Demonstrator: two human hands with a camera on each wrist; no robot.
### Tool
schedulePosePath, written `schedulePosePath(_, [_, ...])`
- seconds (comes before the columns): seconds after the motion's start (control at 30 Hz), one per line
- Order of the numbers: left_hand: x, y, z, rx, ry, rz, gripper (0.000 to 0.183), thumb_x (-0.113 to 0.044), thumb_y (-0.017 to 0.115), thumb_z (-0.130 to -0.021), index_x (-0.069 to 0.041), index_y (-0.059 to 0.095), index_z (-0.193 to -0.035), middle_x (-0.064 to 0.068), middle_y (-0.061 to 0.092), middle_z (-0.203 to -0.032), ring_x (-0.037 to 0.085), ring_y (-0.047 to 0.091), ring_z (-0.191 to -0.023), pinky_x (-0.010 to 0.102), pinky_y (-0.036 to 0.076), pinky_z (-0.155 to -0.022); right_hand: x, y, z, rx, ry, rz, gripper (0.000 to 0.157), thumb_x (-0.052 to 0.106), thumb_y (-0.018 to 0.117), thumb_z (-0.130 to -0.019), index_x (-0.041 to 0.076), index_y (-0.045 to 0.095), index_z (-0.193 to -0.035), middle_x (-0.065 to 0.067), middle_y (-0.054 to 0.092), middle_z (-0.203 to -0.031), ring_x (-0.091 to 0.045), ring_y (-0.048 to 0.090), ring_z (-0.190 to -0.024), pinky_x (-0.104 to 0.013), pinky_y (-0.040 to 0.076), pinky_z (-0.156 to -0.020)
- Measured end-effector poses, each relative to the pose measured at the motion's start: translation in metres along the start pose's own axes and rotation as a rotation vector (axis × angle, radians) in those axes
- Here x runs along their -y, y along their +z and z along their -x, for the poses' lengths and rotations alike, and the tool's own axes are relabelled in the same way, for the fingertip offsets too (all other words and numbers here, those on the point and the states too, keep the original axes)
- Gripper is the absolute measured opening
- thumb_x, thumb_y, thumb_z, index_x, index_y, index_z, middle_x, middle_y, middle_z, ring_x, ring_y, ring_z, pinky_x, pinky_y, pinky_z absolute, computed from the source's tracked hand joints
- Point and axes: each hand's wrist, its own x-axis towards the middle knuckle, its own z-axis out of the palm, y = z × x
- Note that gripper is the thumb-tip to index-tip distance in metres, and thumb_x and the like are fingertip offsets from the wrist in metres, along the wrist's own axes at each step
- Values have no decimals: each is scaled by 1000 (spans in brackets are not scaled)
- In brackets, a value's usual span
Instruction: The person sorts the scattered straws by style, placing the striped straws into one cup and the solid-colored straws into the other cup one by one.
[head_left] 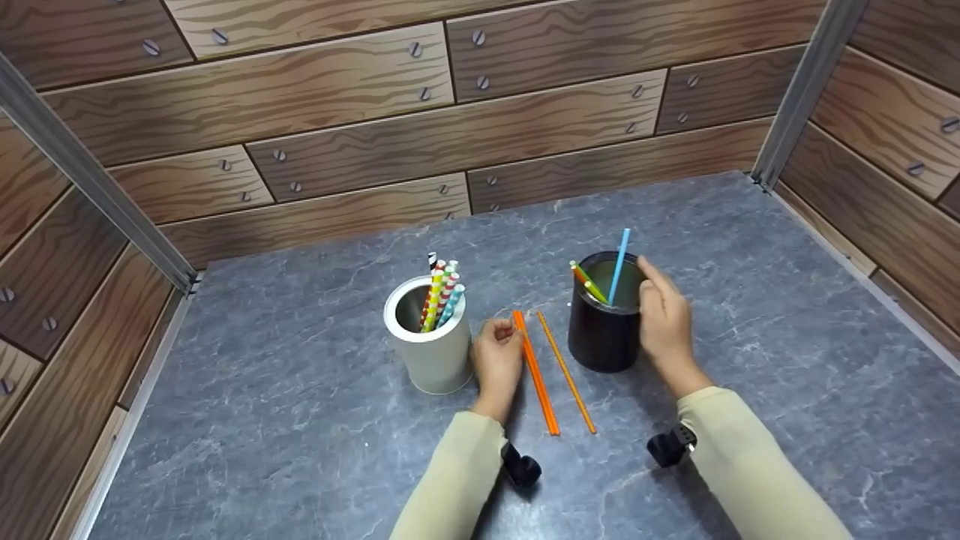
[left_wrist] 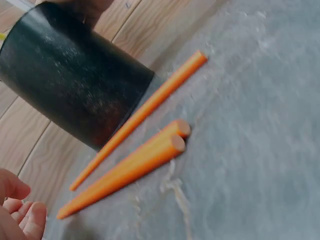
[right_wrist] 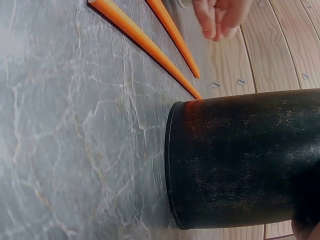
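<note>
My right hand point(head_left: 666, 324) holds the right side of a black cup point(head_left: 604, 337), its fingers up at the rim. A blue straw point(head_left: 619, 262) and several green, yellow and orange ones point(head_left: 587, 281) lean inside that cup. Two orange straws point(head_left: 538, 375) lie side by side on the table, with a separate thinner-looking orange straw point(head_left: 566, 373) to their right. My left hand point(head_left: 499, 364) hovers just left of the pair, fingers loosely bent. The left wrist view shows those fingertips point(left_wrist: 35, 220) apart from the straws, with nothing seen between them.
Left of my left hand, a white cup point(head_left: 439, 364) stands upright with several patterned paper straws point(head_left: 442, 296) in it. Plank-patterned walls point(head_left: 360, 150) enclose the grey marbled table point(head_left: 285, 375) at the back and both sides.
</note>
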Motion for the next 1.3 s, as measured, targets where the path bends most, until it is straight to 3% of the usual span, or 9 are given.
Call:
schedulePosePath(0.33, [9, 3, 0, 50, -46, -202, 18, -7, 68, -71, -3, 65, -88, 5, 67, -80, 15, 63, -73, 26, 51, -65, -1, 1, 1, -19, -5, 10, 38, 7, 39, -93, 0, 55, -127, -16, 53, -131, -22, 50, -107, -39, 36, -102])
schedulePosePath(0.53, [8, 4, -6, 94, -75, -284, 23, -15, 72, -71, -3, 66, -91, 4, 66, -80, 14, 61, -72, 25, 50, -65, 0, 1, 0, -10, 4, 2, 39, 8, 38, -93, 0, 54, -128, -16, 52, -132, -24, 49, -110, -40, 35, -104])
schedulePosePath(0.73, [6, 6, -7, 98, -76, -365, 18, -19, 76, -68, -8, 64, -76, -2, 60, -67, 14, 54, -62, 25, 46, -59, 1, -1, 0, 3, 14, 3, 39, 9, 38, -94, 0, 53, -128, -17, 50, -133, -26, 44, -125, -40, 32, -106])
schedulePosePath(0.9, [3, 8, -8, 133, -39, -408, 25, -16, 76, -66, -12, 53, -57, -5, 47, -53, 13, 43, -50, 23, 38, -47, 0, -1, 0, -5, 7, 8, 39, 9, 38, -93, 0, 54, -128, -16, 51, -133, -26, 44, -125, -40, 33, -106])
schedulePosePath(1.07, [2, 9, -10, 154, -19, -469, 36, -7, 72, -64, -15, 40, -50, -3, 41, -50, 15, 40, -46, 24, 33, -42, 1, 0, 0, -14, 7, 11, 39, 9, 38, -93, 1, 55, -128, -16, 53, -131, -23, 49, -112, -40, 36, -103])
schedulePosePath(1.3, [-2, 10, -11, 202, -39, -533, 31, -5, 66, -64, -16, 42, -49, -2, 43, -51, 17, 44, -48, 25, 38, -42, 1, 1, 1, -16, 7, 17, 39, 9, 37, -93, 0, 54, -128, -16, 54, -130, -22, 48, -99, -38, 38, -97])
